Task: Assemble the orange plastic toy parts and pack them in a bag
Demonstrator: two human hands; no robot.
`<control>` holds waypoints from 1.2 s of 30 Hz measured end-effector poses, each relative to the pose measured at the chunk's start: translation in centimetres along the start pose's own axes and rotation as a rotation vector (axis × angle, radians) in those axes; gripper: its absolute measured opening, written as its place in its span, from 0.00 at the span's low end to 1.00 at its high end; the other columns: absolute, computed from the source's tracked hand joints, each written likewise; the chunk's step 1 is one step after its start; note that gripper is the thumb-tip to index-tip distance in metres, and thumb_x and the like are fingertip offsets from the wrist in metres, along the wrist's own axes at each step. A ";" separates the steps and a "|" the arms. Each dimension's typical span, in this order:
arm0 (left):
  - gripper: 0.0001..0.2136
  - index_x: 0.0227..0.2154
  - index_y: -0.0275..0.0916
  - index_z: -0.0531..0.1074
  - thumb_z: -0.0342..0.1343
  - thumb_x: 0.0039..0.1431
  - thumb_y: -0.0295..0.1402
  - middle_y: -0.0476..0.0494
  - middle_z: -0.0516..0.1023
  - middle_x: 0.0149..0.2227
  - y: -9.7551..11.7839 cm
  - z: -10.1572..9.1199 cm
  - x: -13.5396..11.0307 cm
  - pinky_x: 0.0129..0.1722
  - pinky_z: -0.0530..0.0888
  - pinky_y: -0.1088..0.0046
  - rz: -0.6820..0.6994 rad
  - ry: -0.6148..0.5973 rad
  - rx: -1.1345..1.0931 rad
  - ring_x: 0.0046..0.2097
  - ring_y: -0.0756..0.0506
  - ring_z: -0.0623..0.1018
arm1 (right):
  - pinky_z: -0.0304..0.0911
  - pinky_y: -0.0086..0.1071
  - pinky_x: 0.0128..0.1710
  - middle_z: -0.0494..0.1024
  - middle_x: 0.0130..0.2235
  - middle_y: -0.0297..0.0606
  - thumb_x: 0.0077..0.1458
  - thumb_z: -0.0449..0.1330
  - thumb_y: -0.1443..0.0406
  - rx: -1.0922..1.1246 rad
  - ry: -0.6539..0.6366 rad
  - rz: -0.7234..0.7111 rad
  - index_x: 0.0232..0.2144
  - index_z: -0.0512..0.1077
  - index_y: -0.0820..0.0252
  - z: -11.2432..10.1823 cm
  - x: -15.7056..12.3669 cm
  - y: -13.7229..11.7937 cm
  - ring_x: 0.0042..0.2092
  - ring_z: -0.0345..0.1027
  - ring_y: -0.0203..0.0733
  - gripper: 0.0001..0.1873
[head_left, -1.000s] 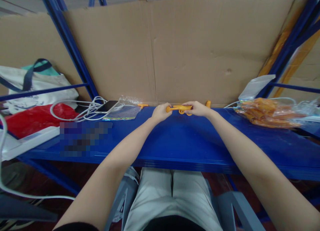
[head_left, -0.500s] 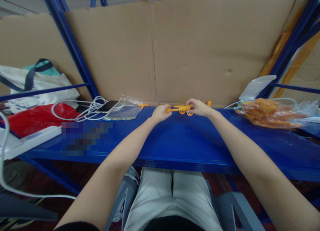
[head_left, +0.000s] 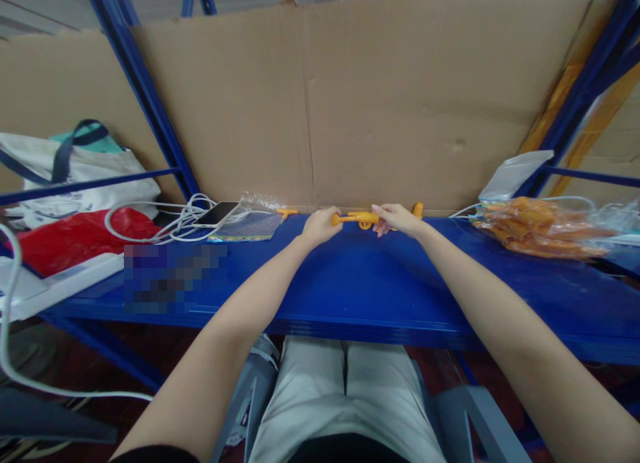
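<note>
A yellow-orange plastic piece [head_left: 364,217] with a ribbed stem and round loops lies across the gap between my hands, near the back of the blue table. My left hand [head_left: 323,227] is closed on its left end, by the round knob. At the other end, the fingers of my right hand [head_left: 396,219] are closed around the piece and cover part of it. Just beyond the right hand stands another yellow part [head_left: 417,210]; whether it joins the held piece I cannot tell. A small yellow T-shaped part [head_left: 287,213] sits left of my left hand.
A clear plastic bag [head_left: 246,227], a phone [head_left: 218,213] and white cables [head_left: 187,226] lie on the left, near a red bag [head_left: 85,237] and a cloth tote [head_left: 83,176]. Wrapped orange parts [head_left: 535,228] lie right. Cardboard [head_left: 380,103] backs the blue table [head_left: 360,289].
My right hand has shifted its fingers over the yellow piece and now covers more of the right-hand loop. My left hand has stayed nearly still.
</note>
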State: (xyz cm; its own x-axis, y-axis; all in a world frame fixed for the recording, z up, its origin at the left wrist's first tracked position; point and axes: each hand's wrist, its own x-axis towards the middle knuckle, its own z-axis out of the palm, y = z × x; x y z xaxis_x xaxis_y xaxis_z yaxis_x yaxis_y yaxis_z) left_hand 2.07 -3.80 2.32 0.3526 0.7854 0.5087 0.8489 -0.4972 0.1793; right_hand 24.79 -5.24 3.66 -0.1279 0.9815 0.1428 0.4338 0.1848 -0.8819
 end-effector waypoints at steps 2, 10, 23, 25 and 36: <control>0.14 0.47 0.38 0.76 0.56 0.58 0.32 0.39 0.82 0.42 0.0 0.0 0.0 0.43 0.74 0.70 -0.008 -0.001 -0.008 0.44 0.41 0.80 | 0.67 0.26 0.25 0.78 0.24 0.39 0.67 0.51 0.54 0.032 -0.025 0.034 0.33 0.66 0.60 -0.1 -0.3 -0.2 0.23 0.72 0.35 0.17; 0.14 0.46 0.38 0.76 0.57 0.58 0.32 0.39 0.82 0.41 0.2 -0.2 -0.1 0.41 0.74 0.69 -0.038 0.000 -0.012 0.43 0.41 0.80 | 0.70 0.26 0.30 0.81 0.31 0.38 0.63 0.59 0.67 0.183 -0.178 0.049 0.44 0.64 0.59 -1.4 -0.9 -0.1 0.27 0.75 0.34 0.09; 0.11 0.40 0.39 0.77 0.60 0.53 0.33 0.42 0.81 0.34 -0.9 0.7 0.5 0.38 0.72 0.70 -0.024 0.075 -0.124 0.38 0.42 0.79 | 0.64 0.24 0.23 0.80 0.25 0.35 0.61 0.63 0.65 0.122 -0.111 0.008 0.40 0.66 0.60 -0.6 -0.9 -0.2 0.23 0.72 0.34 0.09; 0.11 0.39 0.38 0.76 0.61 0.52 0.34 0.42 0.80 0.33 -1.0 0.8 0.5 0.37 0.72 0.69 -0.013 0.076 -0.144 0.36 0.43 0.78 | 0.63 0.23 0.21 0.79 0.23 0.35 0.62 0.61 0.62 0.096 -0.120 0.008 0.36 0.68 0.61 -0.4 -1.0 -0.3 0.22 0.71 0.33 0.09; 0.11 0.37 0.38 0.75 0.62 0.54 0.39 0.45 0.78 0.29 -1.2 0.9 0.5 0.31 0.65 0.73 0.022 0.094 -0.113 0.31 0.46 0.74 | 0.55 0.25 0.15 0.74 0.18 0.41 0.65 0.44 0.43 -0.022 -0.104 0.190 0.28 0.69 0.63 0.1 -0.9 -0.7 0.16 0.66 0.35 0.32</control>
State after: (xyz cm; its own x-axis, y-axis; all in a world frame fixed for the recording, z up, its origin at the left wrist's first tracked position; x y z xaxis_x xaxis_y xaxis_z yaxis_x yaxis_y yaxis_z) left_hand 1.61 -2.48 1.66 0.3278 0.7386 0.5891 0.7896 -0.5566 0.2584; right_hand 24.54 -6.29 4.08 -0.1333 0.9884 -0.0729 0.4777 -0.0004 -0.8785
